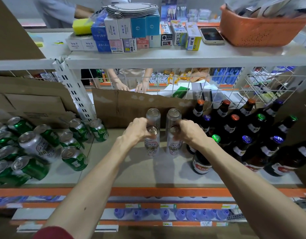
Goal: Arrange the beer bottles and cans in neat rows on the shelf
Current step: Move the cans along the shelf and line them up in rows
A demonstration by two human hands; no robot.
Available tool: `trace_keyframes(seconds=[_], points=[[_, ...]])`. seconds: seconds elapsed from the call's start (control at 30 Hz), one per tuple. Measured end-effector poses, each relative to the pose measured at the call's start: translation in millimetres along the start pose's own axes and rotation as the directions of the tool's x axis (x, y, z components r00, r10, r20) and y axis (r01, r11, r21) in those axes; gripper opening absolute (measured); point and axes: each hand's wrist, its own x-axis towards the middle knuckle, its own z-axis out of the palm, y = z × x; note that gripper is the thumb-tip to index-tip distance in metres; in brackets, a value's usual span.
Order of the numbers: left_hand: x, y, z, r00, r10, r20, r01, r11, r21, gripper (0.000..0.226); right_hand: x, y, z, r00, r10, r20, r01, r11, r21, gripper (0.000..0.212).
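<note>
Two tall silver cans stand side by side mid-shelf. My left hand [137, 130] grips the top of the left silver can [151, 145]; my right hand [190, 132] grips the top of the right silver can [173, 146]. Directly behind them stand two more silver cans [153, 116] against a cardboard sheet [121, 107]. To the right, several dark brown beer bottles [241, 128] with coloured caps stand in rows. On the left, several green cans [74, 157] and one silver can [36, 145] stand loosely grouped.
The shelf [124, 171] has an orange front rail. A white slotted upright [74, 90] divides the bay. Above, a shelf holds small boxes, a phone and an orange basket [259, 30]. Another person's hands [131, 87] show behind the wire grid.
</note>
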Motion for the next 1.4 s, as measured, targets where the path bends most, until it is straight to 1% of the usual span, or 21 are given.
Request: trace_keyframes(seconds=[0.13,0.3,0.43,0.47,0.6,0.8,0.9,0.97,1.0,1.03,1.07,1.1,1.13,1.17,1.23,1.3,1.4], points=[[-3.7,0.9,0.4,1.0,0.0,-0.01,0.0,1.0,-0.008,0.042,-0.8,-0.2,0.5,1.0,-0.01,-0.008,0.01,1.0,0.001,0.054],[-6.1,3.6,-0.9,1.0,-0.03,-0.004,0.03,0.999,-0.018,0.044,-2.7,-2.0,1.2,1.0,-0.007,-0.018,0.007,1.0,0.001,0.057],[-4.9,1.0,0.5,0.998,-0.065,0.013,0.066,0.997,-0.032,0.058,-6.6,0.4,1.9,0.999,0.007,-0.051,-0.006,1.0,0.015,0.057],[-3.6,-0.5,1.9,0.998,-0.065,0.019,0.065,0.997,-0.036,0.058,-6.8,0.2,1.4,0.999,0.003,-0.05,-0.003,1.0,0.014,0.057],[-4.3,2.5,2.8,0.999,-0.038,0.006,0.038,0.999,-0.038,0.045,-7.1,-1.3,1.7,0.999,-0.004,-0.052,0.005,1.0,0.017,0.058],[-4.9,-2.4,7.2,1.0,-0.019,-0.013,0.018,0.997,-0.08,0.041,-9.9,0.8,3.6,0.998,-0.015,-0.063,0.017,0.999,0.04,0.064],[-6.1,-3.2,9.5,1.0,-0.004,-0.018,0.002,0.99,-0.141,0.05,-12.6,0.4,1.3,0.999,-0.013,-0.043,0.015,0.999,0.043,0.067],[-9.5,-4.8,8.0,1.0,0.003,-0.015,-0.006,0.981,-0.196,0.058,-16.7,-0.8,-1.9,1.0,-0.006,-0.006,0.006,1.0,0.017,0.07],[-11.6,-6.0,5.8,1.0,0.009,-0.025,-0.014,0.978,-0.21,0.062,-20.1,-2.6,-3.3,1.0,-0.005,-0.019,0.005,1.0,-0.004,0.071],[-14.9,-6.7,1.4,0.999,0.012,-0.053,-0.023,0.978,-0.209,0.066,-23.6,-6.5,-5.0,0.996,-0.021,-0.084,0.019,0.999,-0.026,0.068],[-18.2,-9.2,-2.9,0.994,0.014,-0.104,-0.035,0.978,-0.204,0.069,-26.6,-12.5,-6.1,0.981,-0.053,-0.184,0.045,0.998,-0.047,0.063],[-22.3,-12.8,-7.6,0.985,0.01,-0.17,-0.043,0.98,-0.192,0.068,-28.5,-20.6,-7.0,0.953,-0.098,-0.286,0.084,0.995,-0.06,0.057],[-27.2,-18.4,-12.1,0.973,0.002,-0.231,-0.045,0.982,-0.181,0.065,-28.4,-31.4,-7.0,0.923,-0.145,-0.357,0.131,0.989,-0.062,0.051],[-34.7,-24.9,-17.6,0.963,-0.014,-0.27,-0.034,0.985,-0.172,0.06,-27.2,-44.7,-5.9,0.901,-0.186,-0.392,0.182,0.982,-0.049,0.047],[-52.2,-44.8,-30.2,0.947,-0.051,-0.317,-0.001,0.987,-0.161,0.048,-22.3,-78.2,0.0,0.881,-0.249,-0.402,0.27,0.963,-0.003,0.039],[-74.6,-73.3,-45.2,0.932,-0.101,-0.349,0.058,0.99,-0.131,0.04,-19.8,-117.8,10.7,0.877,-0.293,-0.38,0.33,0.943,0.035,0.035],[-117.5,-128.9,-72.7,0.888,-0.228,-0.4,0.208,0.974,-0.095,0.036,-19.0,-179.7,29.7,0.878,-0.37,-0.304,0.412,0.907,0.086,0.034]])
